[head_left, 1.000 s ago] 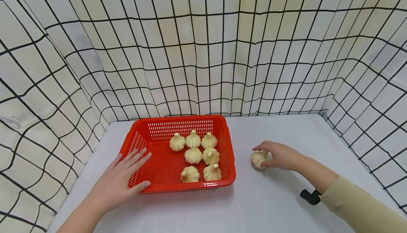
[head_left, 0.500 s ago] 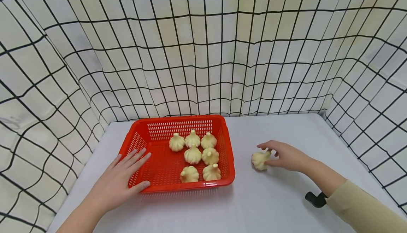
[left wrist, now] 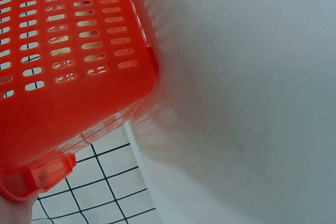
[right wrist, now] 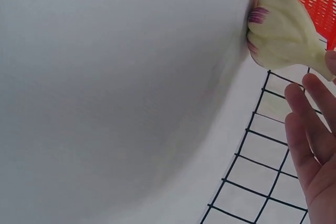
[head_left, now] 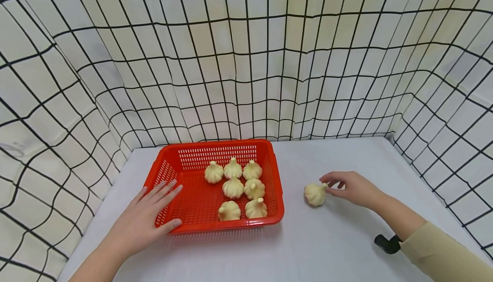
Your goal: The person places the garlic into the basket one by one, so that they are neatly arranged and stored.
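Observation:
In the head view, my left hand (head_left: pixel 140 220) lies with spread fingers over the left rim of a red perforated basket (head_left: pixel 212 145). The left wrist view shows the slotted wall of this basket (left wrist: pixel 73 98) from outside, with only a sliver of the hand at the lower left. Right of the basket, a pale garlic bulb (head_left: pixel 314 194) stands on the table. My right hand (head_left: pixel 356 189) pinches its stem between thumb and forefinger. Up close in the right wrist view, the garlic bulb (right wrist: pixel 281 30) has purple streaks at its base, and the other fingers are loosely bent.
Several more garlic bulbs (head_left: pixel 233 187) sit in the basket's middle and right side. A white cloth (head_left: pixel 308 247) covers the table. White walls with black netting (head_left: pixel 265 76) enclose the back and sides. A black device (head_left: pixel 387 244) sits at my right wrist.
My right hand has slid a little right, from around the garlic bulb's body to its stem. The bulb has stayed on the table. The left hand stays on the basket rim.

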### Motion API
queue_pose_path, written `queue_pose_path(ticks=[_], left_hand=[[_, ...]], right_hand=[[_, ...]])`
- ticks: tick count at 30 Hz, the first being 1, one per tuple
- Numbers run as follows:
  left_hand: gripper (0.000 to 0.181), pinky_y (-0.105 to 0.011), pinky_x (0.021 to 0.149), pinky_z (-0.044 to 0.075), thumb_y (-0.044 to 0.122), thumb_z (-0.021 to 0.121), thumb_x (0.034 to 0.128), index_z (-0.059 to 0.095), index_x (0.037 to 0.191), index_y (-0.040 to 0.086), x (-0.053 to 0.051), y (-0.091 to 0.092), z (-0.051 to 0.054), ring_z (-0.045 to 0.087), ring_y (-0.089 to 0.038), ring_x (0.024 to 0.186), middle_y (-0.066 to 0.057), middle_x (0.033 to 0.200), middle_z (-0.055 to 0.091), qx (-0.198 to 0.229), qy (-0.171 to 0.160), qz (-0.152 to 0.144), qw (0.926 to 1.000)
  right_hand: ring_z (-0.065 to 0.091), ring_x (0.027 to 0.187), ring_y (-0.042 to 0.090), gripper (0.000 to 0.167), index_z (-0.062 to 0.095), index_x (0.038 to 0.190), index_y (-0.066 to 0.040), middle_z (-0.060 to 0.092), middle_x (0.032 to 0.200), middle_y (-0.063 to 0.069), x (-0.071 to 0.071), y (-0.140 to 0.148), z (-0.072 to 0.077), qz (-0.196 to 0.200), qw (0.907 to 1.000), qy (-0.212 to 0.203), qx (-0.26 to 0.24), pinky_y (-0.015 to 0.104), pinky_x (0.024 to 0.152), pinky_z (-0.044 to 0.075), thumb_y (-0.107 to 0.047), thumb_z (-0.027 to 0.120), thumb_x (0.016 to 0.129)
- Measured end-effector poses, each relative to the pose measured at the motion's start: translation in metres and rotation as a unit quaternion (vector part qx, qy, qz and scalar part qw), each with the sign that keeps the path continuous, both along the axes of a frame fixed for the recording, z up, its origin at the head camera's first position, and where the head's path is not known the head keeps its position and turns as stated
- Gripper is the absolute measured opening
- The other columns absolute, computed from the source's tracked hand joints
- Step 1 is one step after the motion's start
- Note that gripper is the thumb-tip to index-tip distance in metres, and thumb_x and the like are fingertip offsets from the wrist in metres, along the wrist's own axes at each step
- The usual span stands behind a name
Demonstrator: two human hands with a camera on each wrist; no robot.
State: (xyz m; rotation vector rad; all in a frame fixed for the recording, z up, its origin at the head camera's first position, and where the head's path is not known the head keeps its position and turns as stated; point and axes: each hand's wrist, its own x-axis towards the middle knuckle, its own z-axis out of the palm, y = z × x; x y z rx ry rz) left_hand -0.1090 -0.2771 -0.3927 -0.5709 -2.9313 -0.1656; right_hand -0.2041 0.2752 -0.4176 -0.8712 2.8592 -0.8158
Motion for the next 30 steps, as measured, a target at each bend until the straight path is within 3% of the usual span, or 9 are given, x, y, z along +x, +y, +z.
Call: queue_pose_path(ticks=[10,17,30], left_hand=[[0.081,-0.056,0.119,0.013,0.063,0.063,0.0872,0.039,0.154,0.023,0.0,0.0,-0.001,0.031,-0.036,0.144,-0.007,0.157,0.039,0.001,-0.001,0.0,1.0],[0.081,-0.055,0.119,0.012,0.062,0.063,0.0872,0.039,0.154,0.023,0.001,0.0,0.0,0.031,-0.036,0.144,-0.007,0.157,0.039,0.002,0.001,0.0,1.0],[0.08,-0.055,0.119,0.012,0.062,0.062,0.0877,0.04,0.153,0.022,0.001,0.0,0.0,0.032,-0.036,0.143,-0.007,0.156,0.039,0.0,0.005,-0.002,1.0]], right_hand=[[0.064,0.088,0.006,0.024,0.072,0.114,-0.011,0.073,0.101,-0.008,0.0,0.0,0.0,-0.011,0.9998,0.014,-0.009,0.035,0.074,0.056,-0.013,0.072,0.091],[0.064,0.087,0.004,0.023,0.073,0.114,-0.01,0.073,0.102,-0.007,-0.003,-0.003,0.002,-0.005,0.9995,0.023,-0.021,0.028,0.073,0.055,-0.012,0.071,0.091],[0.067,0.085,0.008,0.023,0.074,0.114,-0.015,0.073,0.105,-0.003,-0.007,-0.009,0.019,-0.023,0.9983,0.035,-0.041,0.026,0.071,0.056,-0.012,0.071,0.091]])
